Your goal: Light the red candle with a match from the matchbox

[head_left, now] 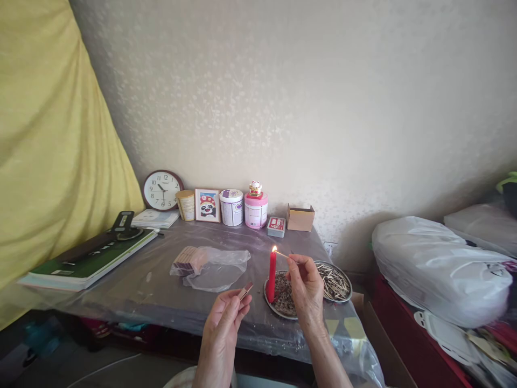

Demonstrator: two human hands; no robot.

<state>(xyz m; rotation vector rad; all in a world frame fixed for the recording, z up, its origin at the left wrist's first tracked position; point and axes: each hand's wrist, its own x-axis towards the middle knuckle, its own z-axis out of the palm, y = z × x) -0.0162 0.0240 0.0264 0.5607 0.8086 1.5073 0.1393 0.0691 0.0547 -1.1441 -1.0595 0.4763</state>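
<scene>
A red candle (pixel 272 276) stands upright on a metal plate (pixel 278 308) strewn with dark burnt bits. My right hand (pixel 306 288) pinches a lit match (pixel 280 254), its flame touching the candle's wick. My left hand (pixel 226 319) is closed on a small matchbox (pixel 245 291), held just left of the plate. A second metal plate (pixel 335 281) behind my right hand holds several matchsticks.
A clear plastic bag (pixel 210 265) with matchboxes lies mid-table. Along the wall stand a clock (pixel 162 189), tins, a panda picture (pixel 207 205), a red box and a cardboard box (pixel 300 217). Books (pixel 86 261) lie at left; a white bag (pixel 438 268) at right.
</scene>
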